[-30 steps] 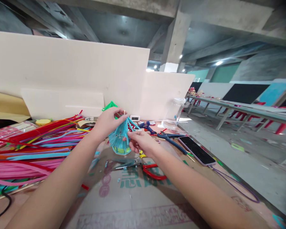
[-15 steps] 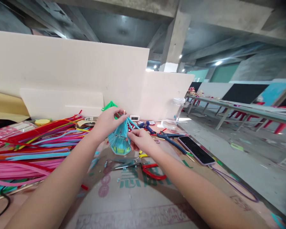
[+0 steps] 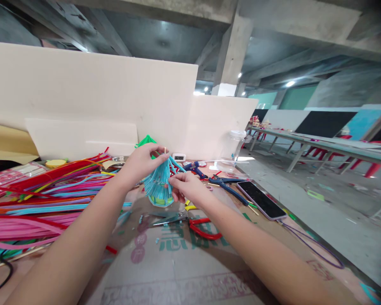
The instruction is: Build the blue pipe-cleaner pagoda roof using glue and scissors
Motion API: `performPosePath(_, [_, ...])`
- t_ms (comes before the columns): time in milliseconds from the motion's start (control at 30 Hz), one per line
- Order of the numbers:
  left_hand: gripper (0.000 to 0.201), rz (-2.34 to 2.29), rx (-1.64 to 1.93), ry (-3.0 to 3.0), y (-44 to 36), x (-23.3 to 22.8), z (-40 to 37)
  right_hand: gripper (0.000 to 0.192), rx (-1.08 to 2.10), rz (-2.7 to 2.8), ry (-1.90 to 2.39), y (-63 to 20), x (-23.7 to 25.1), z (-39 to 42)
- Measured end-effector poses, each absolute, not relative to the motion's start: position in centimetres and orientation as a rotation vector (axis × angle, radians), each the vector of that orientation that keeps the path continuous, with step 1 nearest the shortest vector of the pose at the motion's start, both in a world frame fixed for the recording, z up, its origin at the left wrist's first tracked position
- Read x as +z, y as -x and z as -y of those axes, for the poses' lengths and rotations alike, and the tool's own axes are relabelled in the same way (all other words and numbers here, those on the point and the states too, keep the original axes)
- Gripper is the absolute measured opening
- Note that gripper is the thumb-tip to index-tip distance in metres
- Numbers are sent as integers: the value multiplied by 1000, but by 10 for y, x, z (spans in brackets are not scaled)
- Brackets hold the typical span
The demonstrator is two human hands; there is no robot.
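Observation:
A cone of light blue pipe cleaners [image 3: 158,182] with a yellow-green base stands upright on the cardboard. My left hand [image 3: 148,161] pinches its top, where a thin wooden stick pokes up between the fingers. Low on the cone's right side, my right hand [image 3: 186,185] has its fingers closed on a blue pipe cleaner; the fingertips partly hide the strand. More blue strands stick out to the right above that hand. Red-handled scissors [image 3: 205,228] lie with blades parted just in front of the cone. Behind my left hand shows a green pointed piece [image 3: 147,140].
Many coloured pipe cleaners [image 3: 57,203] are heaped at the left. On the right lie blue-handled pliers [image 3: 230,188], a phone [image 3: 262,200] with a strap, and a glue gun [image 3: 195,169]. A clear jar [image 3: 235,148] and white boards [image 3: 92,93] stand behind.
Almost nothing differs. Both hands keep their grip on the blue cone, and its lower strands have shifted very slightly.

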State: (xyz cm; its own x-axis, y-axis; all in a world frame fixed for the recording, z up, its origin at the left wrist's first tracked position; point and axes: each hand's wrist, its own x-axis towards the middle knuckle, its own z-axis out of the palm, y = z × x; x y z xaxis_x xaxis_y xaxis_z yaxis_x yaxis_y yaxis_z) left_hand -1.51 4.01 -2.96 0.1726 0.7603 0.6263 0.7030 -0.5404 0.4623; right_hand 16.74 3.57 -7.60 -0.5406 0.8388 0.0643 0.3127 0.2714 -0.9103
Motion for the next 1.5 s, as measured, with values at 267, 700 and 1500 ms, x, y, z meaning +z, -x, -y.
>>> performPosePath(267, [29,-1476,1265,-2422,11,-32,-39,20,889,2124,1157,-173,-69,-33])
performPosePath(700, [26,-1501,1267,-2423,6,-33,-38,30,427,2322,1203,-177,-63,-29])
performPosePath(1500, [33,-1452,1153,-2347,17,-26,-37,33,-185,2406,1267,-173,-66,-16])
